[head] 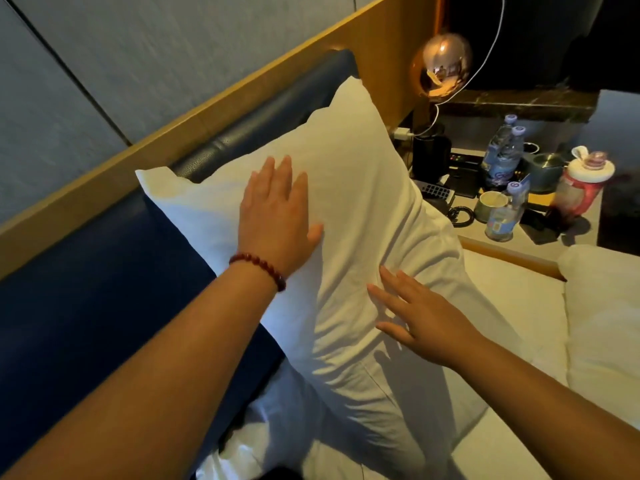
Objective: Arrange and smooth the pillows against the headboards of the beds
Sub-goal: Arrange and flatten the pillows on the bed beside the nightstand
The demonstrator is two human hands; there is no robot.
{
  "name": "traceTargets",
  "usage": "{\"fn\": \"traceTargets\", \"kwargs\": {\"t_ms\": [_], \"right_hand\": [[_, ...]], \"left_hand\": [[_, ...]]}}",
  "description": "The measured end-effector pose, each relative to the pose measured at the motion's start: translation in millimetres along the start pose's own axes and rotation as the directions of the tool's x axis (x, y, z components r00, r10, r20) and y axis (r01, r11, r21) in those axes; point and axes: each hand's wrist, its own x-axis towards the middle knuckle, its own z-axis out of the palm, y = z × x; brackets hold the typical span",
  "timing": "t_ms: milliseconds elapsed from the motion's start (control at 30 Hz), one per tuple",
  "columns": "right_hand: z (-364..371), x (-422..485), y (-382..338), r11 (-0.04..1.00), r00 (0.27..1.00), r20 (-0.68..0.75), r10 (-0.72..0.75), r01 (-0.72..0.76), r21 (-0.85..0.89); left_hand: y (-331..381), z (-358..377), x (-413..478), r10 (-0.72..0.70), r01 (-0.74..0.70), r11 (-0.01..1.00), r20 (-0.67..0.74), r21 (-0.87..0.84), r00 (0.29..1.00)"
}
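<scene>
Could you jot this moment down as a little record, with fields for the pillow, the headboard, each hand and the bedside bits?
pillow: white pillow, creased, propped upright against the headboard
headboard: dark blue padded headboard in a wooden frame
left hand: left hand flat on the pillow's upper part, fingers straight; beaded bracelet at the wrist
right hand: right hand with fingers spread, at the pillow's lower part
bedside table: bedside table holding water bottles and a mug
lamp: copper globe lamp above the table
</scene>
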Motion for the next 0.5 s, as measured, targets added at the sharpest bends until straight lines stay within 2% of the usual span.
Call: {"fn": "traceTargets", "kwargs": {"t_ms": [133,300,500], "right_hand": [[-5,-6,8,1.000,0.997,0.077,-0.009,0.009,-0.005],[-3,-2,9,0.998,0.998,0.064,0.027,-0.024,-0.053],[12,18,10,0.992,0.955,0.293,-0.039,0.072,-0.104]], "left_hand": [[-2,-9,61,-0.067,0.053,0.994,0.148,0.095,0.987],[0,-7,77,-0.202,0.183,0.979,0.269,0.094,0.942],[-16,-5,81,-0.162,0.229,0.966,0.414,-0.118,0.896]]}}
